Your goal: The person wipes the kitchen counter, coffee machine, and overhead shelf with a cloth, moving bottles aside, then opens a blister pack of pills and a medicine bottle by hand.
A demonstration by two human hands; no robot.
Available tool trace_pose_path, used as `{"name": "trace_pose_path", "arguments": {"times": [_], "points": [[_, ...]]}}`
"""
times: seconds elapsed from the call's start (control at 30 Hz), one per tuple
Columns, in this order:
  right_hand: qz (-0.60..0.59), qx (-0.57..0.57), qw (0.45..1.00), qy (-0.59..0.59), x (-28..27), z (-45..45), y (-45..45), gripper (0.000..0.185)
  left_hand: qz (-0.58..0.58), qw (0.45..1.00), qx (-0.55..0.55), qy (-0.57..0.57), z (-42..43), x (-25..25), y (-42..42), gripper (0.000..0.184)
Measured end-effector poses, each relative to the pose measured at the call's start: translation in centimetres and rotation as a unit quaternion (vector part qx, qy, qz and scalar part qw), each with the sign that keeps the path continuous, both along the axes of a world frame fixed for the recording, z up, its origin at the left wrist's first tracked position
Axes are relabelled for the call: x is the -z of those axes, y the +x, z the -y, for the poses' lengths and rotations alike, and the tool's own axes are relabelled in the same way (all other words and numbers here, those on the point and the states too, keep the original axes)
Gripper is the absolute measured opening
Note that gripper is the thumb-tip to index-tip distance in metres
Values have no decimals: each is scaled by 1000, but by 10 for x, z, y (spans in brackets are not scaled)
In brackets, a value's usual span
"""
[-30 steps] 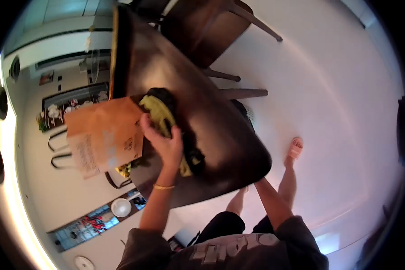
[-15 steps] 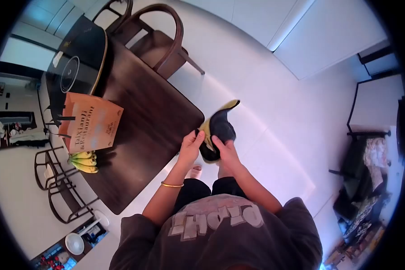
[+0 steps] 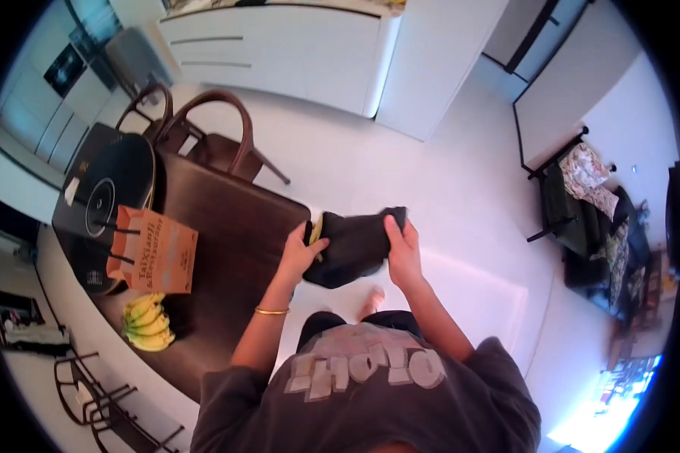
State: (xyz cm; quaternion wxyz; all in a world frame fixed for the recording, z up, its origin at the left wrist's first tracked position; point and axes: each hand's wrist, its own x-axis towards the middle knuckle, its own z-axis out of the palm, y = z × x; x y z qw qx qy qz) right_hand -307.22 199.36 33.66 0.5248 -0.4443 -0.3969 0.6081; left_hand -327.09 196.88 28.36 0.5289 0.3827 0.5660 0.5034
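A soft black hat (image 3: 355, 245) with a yellow-olive part showing at its left edge is stretched between my hands, in front of my body and above the floor. My left hand (image 3: 301, 253) grips the left edge, its thumb lying over the yellow-olive part. On the opposite edge, my right hand (image 3: 403, 245) pinches the black fabric with the thumb on top. The fingers beneath the hat are partly hidden. A gold bangle (image 3: 271, 311) circles my left wrist.
A dark wooden table (image 3: 234, 226) at my left bears a brown paper bag (image 3: 162, 253), bananas (image 3: 149, 323) and a round black turntable (image 3: 132, 170). Wooden chairs (image 3: 219, 151) stand behind it. A dark sofa (image 3: 567, 215) with cushions is far right.
The hat has turned from a tilted, curled shape to spread out flatter, with more black showing. My right hand has moved right, away from my left. The view has shifted toward the kitchen cabinets.
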Motion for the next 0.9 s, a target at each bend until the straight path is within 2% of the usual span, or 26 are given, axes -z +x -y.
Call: {"name": "trace_pose_path", "arguments": {"times": [0.07, 0.13, 0.2, 0.23, 0.27, 0.3, 0.33, 0.37, 0.4, 0.43, 0.47, 0.53, 0.57, 0.6, 0.67, 0.7, 0.73, 0.77, 0.8, 0.83, 0.87, 0.9], "points": [[-56, 103, 992, -55, -7, 9, 25, 23, -204, 978, 32, -29, 0, 29, 0, 18], [-43, 125, 990, -58, -15, 19, 60, 28, -115, 987, 65, -88, 3, 41, 11, 15], [-46, 95, 993, -57, -21, 34, 97, 33, 146, 980, 85, -105, 10, 50, 30, 10], [-81, 85, 991, -68, -26, 44, 116, 37, 190, 976, 58, -87, 15, 47, 48, 6], [-57, 59, 993, -83, -7, 52, 142, 40, 281, 953, 31, -113, 19, 44, 68, 4], [-68, 46, 987, -140, 32, 62, 160, 41, 288, 945, 51, -145, 23, 33, 88, 7], [-98, 11, 969, -226, 100, 76, 183, 38, 295, 936, 73, -177, 25, 29, 110, 9], [-136, -21, 935, -326, 138, 99, 202, 33, 223, 953, 126, -162, 26, 36, 133, 13], [-158, -8, 929, -334, 137, 116, 217, 28, 149, 963, 175, -142, 25, 41, 155, 18], [-157, -19, 943, -293, 140, 127, 243, 25, 53, 969, 197, -142, 24, 51, 174, 27], [-160, 9, 948, -274, 142, 134, 272, 24, 2, 971, 205, -122, 27, 41, 197, 26], [-17, 48, 969, -241, 110, 150, 322, 23, 54, 984, 169, -34, 30, 63, 238, 26], [24, 64, 957, -283, 108, 158, 348, 25, 123, 984, 114, -62, 31, 67, 261, 23], [24, 66, 959, -275, 111, 166, 374, 25, 123, 984, 116, -54, 33, 53, 281, 23], [-94, 128, 938, -309, 130, 184, 420, 24, 239, 945, 175, -140, 39, 41, 310, 21], [-50, 159, 937, -308, 133, 190, 445, 29, 243, 942, 180, -145, 33, 84, 320, 21], [-51, 153, 936, -312, 137, 191, 460, 29, 241, 943, 173, -147, 39, 77, 333, 21], [-23, 237, 946, -219, 142, 192, 473, 31, 176, 960, 175, -127, 42, 69, 348, 21], [-65, 262, 944, -189, 121, 187, 480, 35, 109, 972, 178, -107, 44, 56, 362, 21], [-106, 284, 940, -157, 100, 182, 487, 40, 114, 972, 180, -98, 41, 43, 370, 16], [-53, 221, 967, -114, 93, 174, 493, 35, 106, 973, 180, -97, 35, 33, 376, 16], [149, 177, 973, -15, 97, 168, 498, 33, 46, 975, 203, -75, 28, 22, 381, 13]]}}
